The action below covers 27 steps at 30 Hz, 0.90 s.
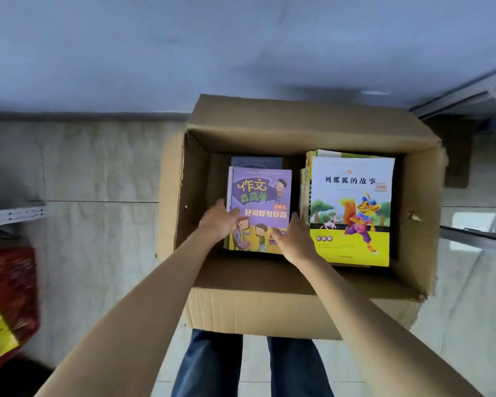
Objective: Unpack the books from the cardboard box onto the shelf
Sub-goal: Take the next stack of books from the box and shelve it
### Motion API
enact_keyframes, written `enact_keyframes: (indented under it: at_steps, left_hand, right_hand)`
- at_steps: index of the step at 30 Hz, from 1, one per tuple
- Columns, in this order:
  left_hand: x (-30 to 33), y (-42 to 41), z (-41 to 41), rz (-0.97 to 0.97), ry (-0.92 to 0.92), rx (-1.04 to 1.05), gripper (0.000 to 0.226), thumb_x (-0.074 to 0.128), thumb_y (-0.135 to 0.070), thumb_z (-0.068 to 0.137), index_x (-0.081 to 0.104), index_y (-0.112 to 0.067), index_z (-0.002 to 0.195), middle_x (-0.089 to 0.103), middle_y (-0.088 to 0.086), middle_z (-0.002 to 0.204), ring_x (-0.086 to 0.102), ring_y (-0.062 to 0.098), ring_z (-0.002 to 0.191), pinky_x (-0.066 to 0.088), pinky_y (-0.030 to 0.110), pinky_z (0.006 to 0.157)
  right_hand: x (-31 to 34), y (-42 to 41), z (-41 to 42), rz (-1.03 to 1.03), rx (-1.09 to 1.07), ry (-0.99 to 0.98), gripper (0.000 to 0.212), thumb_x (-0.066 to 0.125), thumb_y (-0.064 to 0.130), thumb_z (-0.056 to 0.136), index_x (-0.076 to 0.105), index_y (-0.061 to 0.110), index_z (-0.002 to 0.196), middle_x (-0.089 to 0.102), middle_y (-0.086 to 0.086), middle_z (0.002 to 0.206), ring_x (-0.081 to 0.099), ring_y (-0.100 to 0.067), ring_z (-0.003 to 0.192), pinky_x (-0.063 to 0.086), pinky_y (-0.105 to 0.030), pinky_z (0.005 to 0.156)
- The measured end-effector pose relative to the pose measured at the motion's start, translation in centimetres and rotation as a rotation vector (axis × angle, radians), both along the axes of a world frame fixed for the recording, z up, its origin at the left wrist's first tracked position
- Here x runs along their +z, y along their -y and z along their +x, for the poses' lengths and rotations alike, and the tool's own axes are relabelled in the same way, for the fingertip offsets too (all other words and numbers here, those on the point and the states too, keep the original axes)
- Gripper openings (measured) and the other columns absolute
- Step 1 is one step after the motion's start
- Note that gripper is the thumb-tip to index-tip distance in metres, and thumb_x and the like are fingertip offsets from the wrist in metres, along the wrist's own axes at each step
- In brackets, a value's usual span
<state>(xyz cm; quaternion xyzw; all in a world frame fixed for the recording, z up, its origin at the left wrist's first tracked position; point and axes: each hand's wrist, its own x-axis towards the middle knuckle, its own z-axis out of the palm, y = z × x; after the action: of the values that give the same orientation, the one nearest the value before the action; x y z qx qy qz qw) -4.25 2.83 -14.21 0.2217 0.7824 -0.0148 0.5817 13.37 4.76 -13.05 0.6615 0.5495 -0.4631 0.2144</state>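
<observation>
An open cardboard box (298, 130) stands on the floor before me with two stacks of books inside. A purple book (262, 193) with cartoon figures tops the left stack. My left hand (221, 222) grips its lower left edge, thumb on the cover. My right hand (294, 239) holds its lower right corner, thumb on the cover. A white and yellow book (352, 207) with a running fox lies on top of the right stack. A dark blue book (257, 161) peeks out behind the purple one.
A metal shelf edge (12, 214) shows at the left, with a red bag (9, 293) and a yellow item below it. Another metal shelf frame (470, 101) stands at the right. My legs in jeans (212, 365) are under the box's near side.
</observation>
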Motion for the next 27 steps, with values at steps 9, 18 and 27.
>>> enact_keyframes:
  at_steps: [9, 18, 27]
  left_hand:
    - [-8.5, 0.8, 1.8, 0.061, 0.096, 0.463, 0.042, 0.060, -0.040, 0.093, 0.056, -0.012, 0.124, 0.073, 0.011, 0.111, 0.072, 0.021, 0.085, 0.060, 0.035, 0.076]
    - [-7.5, 2.1, 2.9, 0.112, -0.057, 0.545, 0.036, 0.064, -0.046, 0.089, 0.052, -0.021, 0.112, 0.072, 0.004, 0.109, 0.073, 0.014, 0.079, 0.057, 0.024, 0.060]
    - [-7.5, 0.0, 1.2, -0.074, 0.253, 0.637, 0.061, 0.069, -0.056, 0.080, 0.059, -0.013, 0.122, 0.075, 0.010, 0.108, 0.073, 0.021, 0.079, 0.055, 0.028, 0.063]
  right_hand:
    - [-8.8, 0.1, -0.3, -0.076, -0.470, -0.080, 0.052, 0.046, 0.040, 0.099, 0.045, 0.004, 0.136, 0.060, -0.014, 0.133, 0.058, -0.034, 0.118, 0.045, -0.034, 0.087]
    - [-8.5, -0.4, -1.1, -0.044, -0.511, 0.029, 0.043, 0.047, 0.032, 0.098, 0.050, 0.000, 0.126, 0.064, -0.018, 0.117, 0.063, -0.035, 0.100, 0.040, -0.031, 0.071]
    - [-8.4, -0.5, -0.7, -0.030, -0.609, -0.012, 0.041, 0.057, 0.028, 0.093, 0.053, 0.004, 0.125, 0.065, -0.014, 0.119, 0.055, -0.025, 0.079, 0.043, -0.030, 0.071]
